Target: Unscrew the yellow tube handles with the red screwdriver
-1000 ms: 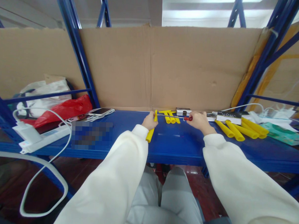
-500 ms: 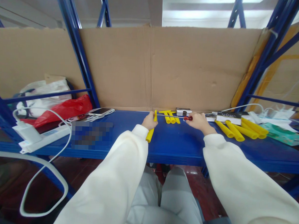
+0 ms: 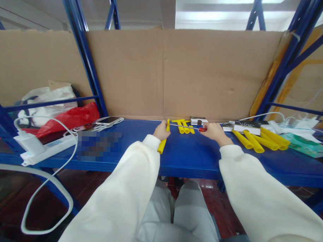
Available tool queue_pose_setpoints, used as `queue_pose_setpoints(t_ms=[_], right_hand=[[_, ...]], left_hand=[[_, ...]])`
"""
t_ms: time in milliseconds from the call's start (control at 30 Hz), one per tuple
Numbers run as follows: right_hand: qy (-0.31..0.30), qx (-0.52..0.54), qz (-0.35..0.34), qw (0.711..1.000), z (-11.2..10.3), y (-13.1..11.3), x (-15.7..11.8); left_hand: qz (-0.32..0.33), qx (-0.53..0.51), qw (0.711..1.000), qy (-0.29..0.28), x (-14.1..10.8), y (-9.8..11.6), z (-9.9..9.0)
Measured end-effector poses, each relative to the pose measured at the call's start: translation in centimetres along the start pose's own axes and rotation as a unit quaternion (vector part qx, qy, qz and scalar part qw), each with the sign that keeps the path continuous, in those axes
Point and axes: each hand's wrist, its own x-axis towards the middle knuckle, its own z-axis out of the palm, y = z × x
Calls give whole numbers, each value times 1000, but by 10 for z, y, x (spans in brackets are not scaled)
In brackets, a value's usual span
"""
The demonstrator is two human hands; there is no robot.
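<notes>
My left hand (image 3: 161,130) is closed round a yellow tube (image 3: 162,146) that stands slanted over the blue shelf. In my right hand (image 3: 214,132) is the red handle of a screwdriver (image 3: 203,129). Its thin metal shaft reaches left to the yellow tube by my left hand; the tip is too small to make out. Behind the shaft lie several short yellow tubes (image 3: 186,129), with one across their far ends. A small stack of white and black boxes (image 3: 199,121) sits just behind my right hand.
On the right of the blue shelf (image 3: 187,150) lie several yellow tubes (image 3: 253,141), a white box (image 3: 247,127) and a green packet (image 3: 305,144). At left are a phone (image 3: 108,121), a power strip (image 3: 50,150) and a red bag (image 3: 68,119). Cardboard (image 3: 200,73) stands behind.
The screwdriver's handle end has dipped slightly with my right hand, so the shaft now slopes down to the right. My left hand and the tube are unchanged.
</notes>
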Motion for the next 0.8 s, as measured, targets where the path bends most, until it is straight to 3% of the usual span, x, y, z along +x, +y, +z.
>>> queue_pose_setpoints(t_ms=[233, 433, 800], right_hand=[[-3, 21, 17, 1000, 1, 1, -2], [30, 34, 17, 999, 10, 8, 2], [20, 39, 31, 999, 10, 5, 1]], left_hand=[[-2, 0, 1000, -4, -1, 0, 0], [-7, 3, 1000, -13, -7, 8, -4], [-5, 12, 1000, -12, -5, 6, -2]])
